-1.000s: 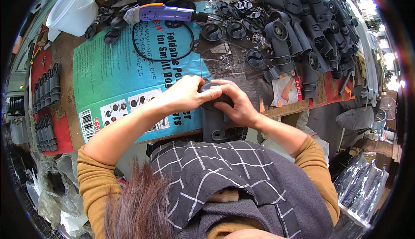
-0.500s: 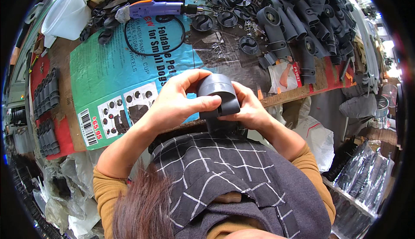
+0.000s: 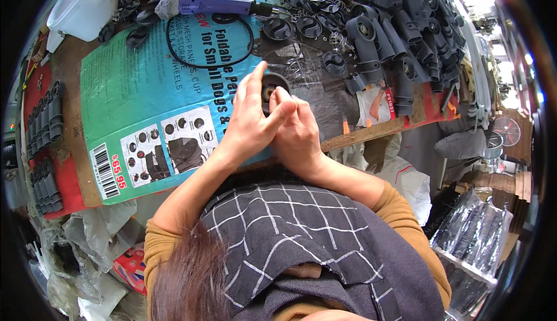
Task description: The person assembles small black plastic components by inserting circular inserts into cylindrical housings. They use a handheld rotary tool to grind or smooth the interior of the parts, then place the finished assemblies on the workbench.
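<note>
A dark grey round plastic part (image 3: 279,79) is held over the front of the bench, its cupped face turned up and a small brass-coloured ring showing at its centre. My left hand (image 3: 250,125) grips it from the left side, thumb across toward the other hand. The fingertips of my right hand (image 3: 299,135) are pinched together at the centre of the part; whatever they hold is hidden. Beyond the hands, a purple electric screwdriver (image 3: 214,4) with an orange switch lies on a flattened printed carton (image 3: 145,83), its black cord looped below it.
Dark grey plastic tube fittings (image 3: 400,31) are heaped at the back right. Round black caps (image 3: 277,29) and small metal hardware lie beside the screwdriver bit. More grey fittings (image 3: 45,121) stand in rows at far left, near a white plastic tub (image 3: 81,10).
The part has turned in my hands from its curved outer side to its open round face. My right hand has moved from its side to a pinch at its centre.
</note>
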### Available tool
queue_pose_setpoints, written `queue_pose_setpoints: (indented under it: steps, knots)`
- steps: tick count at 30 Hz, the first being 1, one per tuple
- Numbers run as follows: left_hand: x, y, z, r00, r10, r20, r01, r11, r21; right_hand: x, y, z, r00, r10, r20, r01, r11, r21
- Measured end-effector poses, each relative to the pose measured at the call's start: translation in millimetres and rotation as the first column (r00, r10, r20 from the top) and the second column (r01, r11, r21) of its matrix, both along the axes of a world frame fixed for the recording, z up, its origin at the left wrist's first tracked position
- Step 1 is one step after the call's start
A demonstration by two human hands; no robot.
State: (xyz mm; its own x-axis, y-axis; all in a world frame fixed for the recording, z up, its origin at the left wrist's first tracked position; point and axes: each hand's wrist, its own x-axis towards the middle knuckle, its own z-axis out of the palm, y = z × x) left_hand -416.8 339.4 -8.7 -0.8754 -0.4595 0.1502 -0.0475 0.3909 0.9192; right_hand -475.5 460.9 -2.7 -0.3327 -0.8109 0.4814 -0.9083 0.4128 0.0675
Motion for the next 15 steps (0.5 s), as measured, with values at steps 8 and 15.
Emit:
queue_pose_setpoints:
  steps: [8,15]
  knots:
    - [-19,-13,-8,0.995,0.016,-0.095,-0.024,0.996,-0.082,-61,1,9,0.088,0.156,0.984,0.234,0.957,-0.173]
    - [-19,-10,-1,1.0,0.008,-0.023,-0.007,0.999,0.036,-95,0,13,-0.117,0.05,0.992,0.124,0.992,-0.035]
